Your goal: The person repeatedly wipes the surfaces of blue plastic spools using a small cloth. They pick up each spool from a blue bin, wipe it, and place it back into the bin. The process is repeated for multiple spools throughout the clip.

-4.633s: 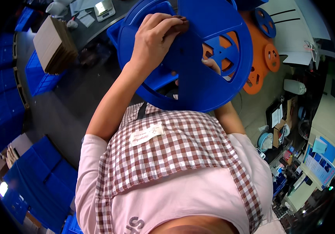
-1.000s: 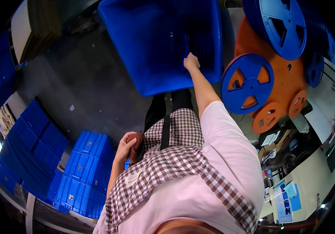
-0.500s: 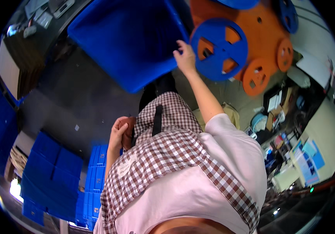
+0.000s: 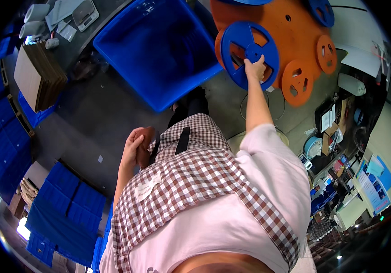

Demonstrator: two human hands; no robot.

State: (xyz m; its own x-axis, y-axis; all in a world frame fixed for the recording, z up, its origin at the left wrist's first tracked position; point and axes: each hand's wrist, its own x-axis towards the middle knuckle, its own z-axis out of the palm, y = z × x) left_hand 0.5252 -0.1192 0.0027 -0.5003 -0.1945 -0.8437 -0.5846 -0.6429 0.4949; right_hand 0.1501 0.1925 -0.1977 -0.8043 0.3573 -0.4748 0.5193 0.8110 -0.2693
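My right hand (image 4: 255, 70) is closed on a spoke near the hub of a blue reel (image 4: 270, 43) with large cut-outs. The reel is tilted, and an orange rim shows behind its left edge. Beside it at the right lie smaller orange reels (image 4: 291, 91) against a broad orange surface (image 4: 295, 36). My left hand (image 4: 133, 144) is down by my apron, its fingers curled round a smooth brown thing (image 4: 147, 142) whose kind I cannot make out. Left of the reel stands a large blue bin (image 4: 159, 73) with nothing visible in it.
At far left, a stack of cardboard sheets (image 4: 38, 77) sits next to a bench with a scale (image 4: 85, 16) and white rolls. Blue crates (image 4: 68, 200) are piled behind on the left. A cluttered bench area with a blue tub (image 4: 313, 146) lies at right.
My right hand has moved right from beside the bin's edge onto the blue reel, which has tilted. My left hand stays on the brown thing. The whole view has shifted slightly.
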